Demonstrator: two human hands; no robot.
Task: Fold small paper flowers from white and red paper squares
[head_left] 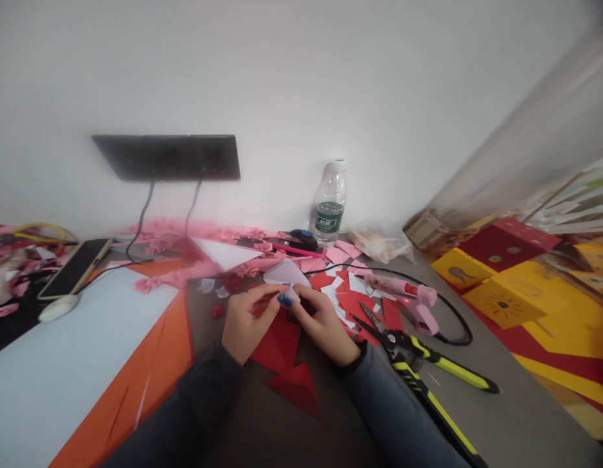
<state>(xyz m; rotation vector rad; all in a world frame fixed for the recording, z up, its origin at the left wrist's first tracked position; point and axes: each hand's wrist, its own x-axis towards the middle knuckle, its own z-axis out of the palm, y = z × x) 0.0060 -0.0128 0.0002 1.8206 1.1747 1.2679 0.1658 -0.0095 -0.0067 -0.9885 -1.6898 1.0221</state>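
Note:
Both hands meet at the middle of the table, fingertips nearly touching. My left hand (252, 318) and my right hand (325, 318) are closed in a pinch on a small piece of white paper (292, 296), partly hidden by the fingers and blue nails. Red paper (279, 341) lies flat beneath the hands. Closer to me rests a folded red paper piece (298, 387). Just beyond the fingers is another white paper sheet (285, 273). Red and white scraps (352, 302) are scattered beside my right hand.
Yellow-handled shears (413, 354) lie partly open at the right, near a pink glue gun (408, 296) with a black cord. A water bottle (329, 208) stands against the wall. Yellow and red boxes (510, 292) fill the far right. Leftward are a phone (77, 266) and large pale-blue sheet (86, 364).

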